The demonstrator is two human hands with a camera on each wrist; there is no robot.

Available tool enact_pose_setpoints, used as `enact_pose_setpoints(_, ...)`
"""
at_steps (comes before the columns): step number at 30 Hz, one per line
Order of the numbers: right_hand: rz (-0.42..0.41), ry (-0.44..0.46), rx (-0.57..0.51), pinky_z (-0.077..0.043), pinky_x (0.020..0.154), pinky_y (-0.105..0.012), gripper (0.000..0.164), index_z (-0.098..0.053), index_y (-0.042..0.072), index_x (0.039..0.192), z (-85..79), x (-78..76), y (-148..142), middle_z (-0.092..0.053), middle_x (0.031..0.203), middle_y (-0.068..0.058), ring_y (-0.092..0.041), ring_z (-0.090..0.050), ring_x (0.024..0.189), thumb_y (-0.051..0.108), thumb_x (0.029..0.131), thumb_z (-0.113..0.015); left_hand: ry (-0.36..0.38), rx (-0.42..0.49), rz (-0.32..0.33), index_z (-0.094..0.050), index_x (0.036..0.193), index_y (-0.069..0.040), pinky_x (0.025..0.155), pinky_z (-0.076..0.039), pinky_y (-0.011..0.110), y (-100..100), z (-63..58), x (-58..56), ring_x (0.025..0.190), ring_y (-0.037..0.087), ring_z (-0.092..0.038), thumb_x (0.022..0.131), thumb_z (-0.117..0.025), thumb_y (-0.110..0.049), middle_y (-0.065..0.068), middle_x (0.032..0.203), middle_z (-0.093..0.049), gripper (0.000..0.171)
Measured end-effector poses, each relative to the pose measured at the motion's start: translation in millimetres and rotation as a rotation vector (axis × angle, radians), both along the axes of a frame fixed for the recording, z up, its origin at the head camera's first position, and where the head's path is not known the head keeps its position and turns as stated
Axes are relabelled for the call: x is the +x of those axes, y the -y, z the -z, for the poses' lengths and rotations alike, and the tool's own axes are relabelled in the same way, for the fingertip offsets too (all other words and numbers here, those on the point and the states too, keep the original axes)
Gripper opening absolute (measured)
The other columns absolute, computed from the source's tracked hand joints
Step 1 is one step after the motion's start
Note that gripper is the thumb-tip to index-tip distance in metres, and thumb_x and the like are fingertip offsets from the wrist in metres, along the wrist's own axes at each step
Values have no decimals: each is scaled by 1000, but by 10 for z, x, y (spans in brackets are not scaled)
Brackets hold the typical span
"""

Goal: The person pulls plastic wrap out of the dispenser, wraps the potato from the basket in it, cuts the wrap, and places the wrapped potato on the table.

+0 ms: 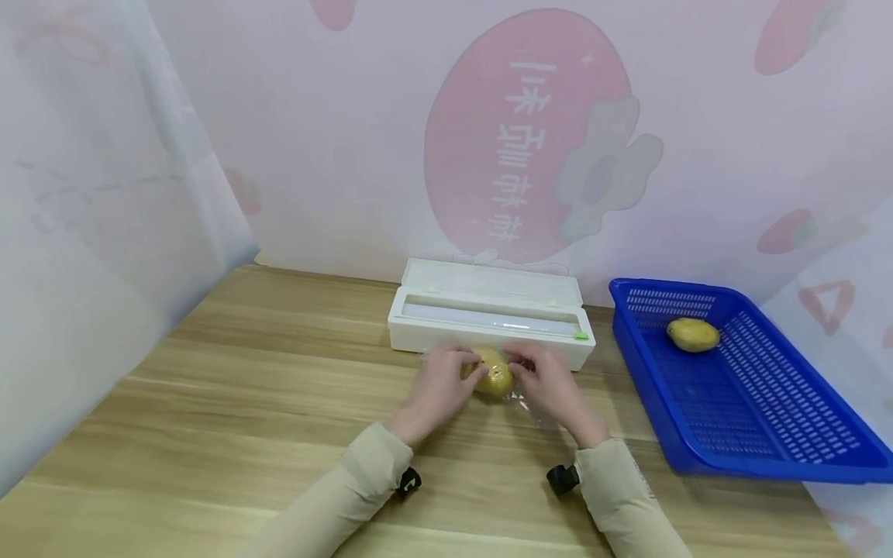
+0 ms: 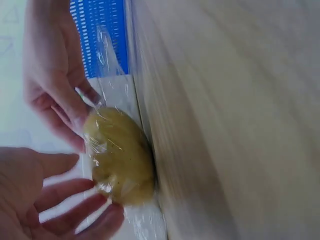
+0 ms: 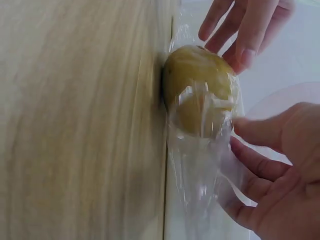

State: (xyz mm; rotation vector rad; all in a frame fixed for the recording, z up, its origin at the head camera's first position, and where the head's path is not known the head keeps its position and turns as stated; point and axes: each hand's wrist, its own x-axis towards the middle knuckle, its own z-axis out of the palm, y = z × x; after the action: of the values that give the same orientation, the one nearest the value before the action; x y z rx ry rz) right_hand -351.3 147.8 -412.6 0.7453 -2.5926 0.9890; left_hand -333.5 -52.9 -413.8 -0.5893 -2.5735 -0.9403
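Observation:
A yellow potato (image 1: 494,373) wrapped in clear cling film (image 3: 192,172) lies on the wooden table, close in front of a white film dispenser (image 1: 436,335). My left hand (image 1: 441,381) is at its left end, fingers loosely bent and thumb apart, with fingertips at the wrapped surface in the left wrist view. On the other side, my right hand (image 1: 551,385) pinches the film between thumb and forefinger at the potato's edge. Loose film trails off past both ends of the potato.
Behind the potato, the dispenser's lid (image 1: 488,280) stands raised, with a film roll (image 1: 481,316) inside and a green slider (image 1: 580,335) at its right end. A blue basket (image 1: 656,411) at the right holds another potato (image 1: 693,335). A printed cloth wall rises behind the table.

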Motion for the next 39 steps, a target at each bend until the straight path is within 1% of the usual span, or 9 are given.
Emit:
enact_pose_setpoints(4, -43, 126, -52, -54, 74, -37, 39, -65, -1, 123, -26, 19, -21, -69, 93, -8, -20, -64, 82, 3, 86, -75, 63, 36, 91, -72, 110, -1, 84, -49, 40, 60, -23, -50, 92, 25, -63, 85, -78, -25, 11, 102, -70, 35)
enact_pose_setpoints(8, -161, 273, -81, -55, 79, -38, 51, -57, 1, 135, -46, 45, -53, -68, 109, -15, -26, -66, 91, 12, 88, -75, 159, 61, 144, -70, 116, -3, 89, -48, 40, 103, -44, -72, 99, 24, -61, 81, -82, -29, 9, 109, -68, 45)
enact_pose_setpoints(12, -243, 390, -113, -55, 79, -37, 59, -49, 5, 144, -32, 55, -70, -64, 120, -19, -29, -67, 94, 20, 92, -72, 196, 61, 182, -67, 122, -4, 94, -46, 41, 119, -48, -76, 106, 25, -60, 79, -83, -33, 10, 117, -67, 55)
enact_pose_setpoints(18, -217, 436, -142, -54, 81, -37, 70, -46, 10, 147, -9, 52, -53, -66, 117, -15, -25, -66, 95, 26, 87, -78, 184, 25, 238, -64, 126, -1, 93, -47, 39, 136, -72, -73, 105, 25, -59, 76, -86, -27, 11, 120, -66, 60)
enact_pose_setpoints(22, -217, 487, -159, -53, 82, -39, 69, -51, 12, 144, -15, 65, -36, -68, 110, -12, -26, -65, 97, 24, 84, -81, 159, -26, 291, -65, 125, -3, 93, -43, 40, 157, -110, -73, 102, 24, -59, 71, -89, -24, 8, 117, -67, 63)
enact_pose_setpoints(26, -229, 508, -156, -53, 82, -38, 66, -52, 10, 143, -34, 69, -33, -69, 108, -13, -26, -65, 96, 20, 84, -80, 178, -34, 330, -66, 124, -4, 91, -45, 38, 189, -116, -101, 101, 21, -58, 69, -90, -27, 5, 114, -67, 64)
enact_pose_setpoints(31, -250, 559, -189, -56, 77, -40, 66, -47, 5, 145, -37, 61, -31, -68, 108, -17, -27, -67, 90, 14, 87, -76, 225, -2, 334, -65, 126, -4, 89, -47, 36, 221, -81, -145, 103, 19, -59, 71, -89, -31, 5, 118, -66, 66)
enact_pose_setpoints(36, -262, 607, -230, -56, 76, -49, 66, -43, 1, 146, -29, 63, -30, -65, 109, -22, -31, -67, 88, 9, 89, -74, 237, 6, 328, -63, 127, -1, 90, -48, 38, 225, -68, -154, 105, 24, -60, 72, -89, -31, 10, 123, -64, 68)
enact_pose_setpoints(39, -251, 619, -229, -56, 75, -48, 67, -42, 0, 147, -30, 64, -28, -64, 110, -22, -34, -66, 87, 8, 89, -74, 244, 13, 329, -62, 127, 0, 90, -49, 39, 224, -70, -146, 105, 25, -60, 72, -89, -31, 11, 123, -64, 69)
